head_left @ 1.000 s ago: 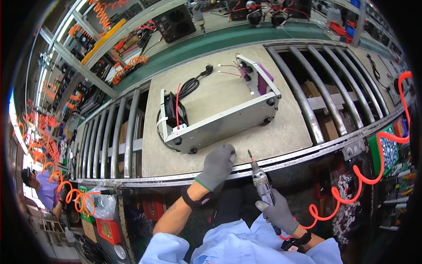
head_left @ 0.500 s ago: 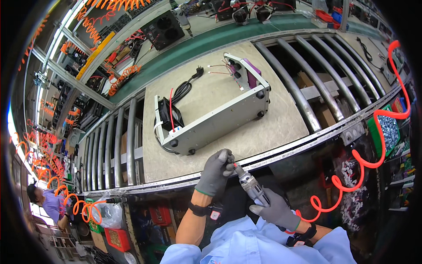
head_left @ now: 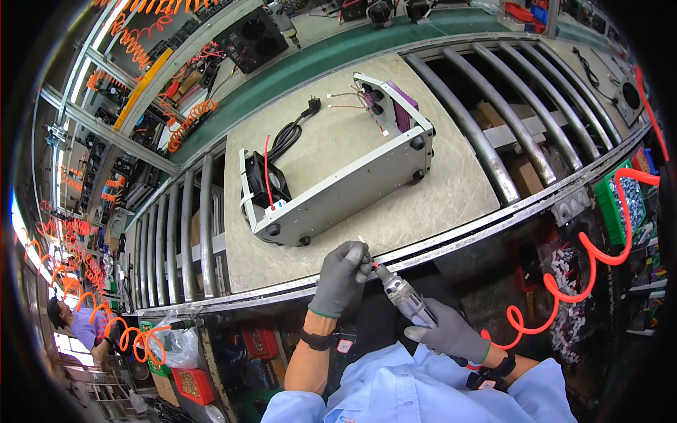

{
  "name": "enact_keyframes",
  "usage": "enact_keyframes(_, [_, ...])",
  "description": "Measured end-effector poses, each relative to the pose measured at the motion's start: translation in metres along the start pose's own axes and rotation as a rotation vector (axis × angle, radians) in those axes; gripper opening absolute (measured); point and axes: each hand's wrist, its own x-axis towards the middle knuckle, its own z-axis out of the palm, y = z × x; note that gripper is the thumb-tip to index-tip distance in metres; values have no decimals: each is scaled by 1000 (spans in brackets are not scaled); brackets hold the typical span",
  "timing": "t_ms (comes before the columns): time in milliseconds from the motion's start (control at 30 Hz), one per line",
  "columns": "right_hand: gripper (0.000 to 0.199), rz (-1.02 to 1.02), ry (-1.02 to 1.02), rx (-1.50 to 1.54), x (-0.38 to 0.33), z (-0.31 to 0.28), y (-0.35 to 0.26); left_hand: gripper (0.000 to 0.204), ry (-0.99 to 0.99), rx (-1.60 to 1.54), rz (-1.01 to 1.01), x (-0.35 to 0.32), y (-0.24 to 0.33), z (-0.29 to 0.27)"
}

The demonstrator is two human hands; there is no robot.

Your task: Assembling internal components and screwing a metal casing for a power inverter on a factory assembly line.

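My right hand (head_left: pixel 448 331), in a grey glove, is wrapped round a pneumatic screwdriver (head_left: pixel 407 299) with a translucent grip, its tip angled up and left. At that tip, my left hand (head_left: pixel 340 276), also gloved, has its fingers pinched together. A small whitish piece (head_left: pixel 362 240) shows at those fingertips, too small to name. Beyond both hands lies a grey metal equipment chassis (head_left: pixel 345 196) on its side, black feet towards me. A black fan (head_left: pixel 266 180) with a red wire stands at its left end, and a purple part (head_left: pixel 402 107) with loose wires at its right end.
The chassis rests on a beige board (head_left: pixel 451 190) between metal rollers (head_left: pixel 486 123). A black power cord (head_left: pixel 288 137) lies coiled behind it. An orange coiled air hose (head_left: pixel 564 292) hangs at right, near a green bin (head_left: pixel 612 204). A red bin (head_left: pixel 192 384) stands lower left; a person (head_left: pixel 84 324) is at far left.
The view has shifted slightly. The small whitish piece now shows above my left fingertips. Both hands stay close together at the screwdriver's tip, and the hose has swung a little.
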Motion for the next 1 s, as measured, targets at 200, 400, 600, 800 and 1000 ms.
enact_keyframes(200, [38,176,-50,110,3,-9,-4,25,197,458,67,-8,12,-1])
enact_keyframes(400, [37,149,68,103,24,-21,-13,25,189,1537,657,18,14,-8])
enact_keyframes(600, [39,110,33,121,34,-36,-38,18,91,1712,525,28,24,5])
enact_keyframes(800, [39,214,32,82,47,-45,-57,19,-11,1396,808,18,129,49])
enact_keyframes(1000, [43,205,24,74,53,-48,-55,16,-45,1131,88,113,235,72])
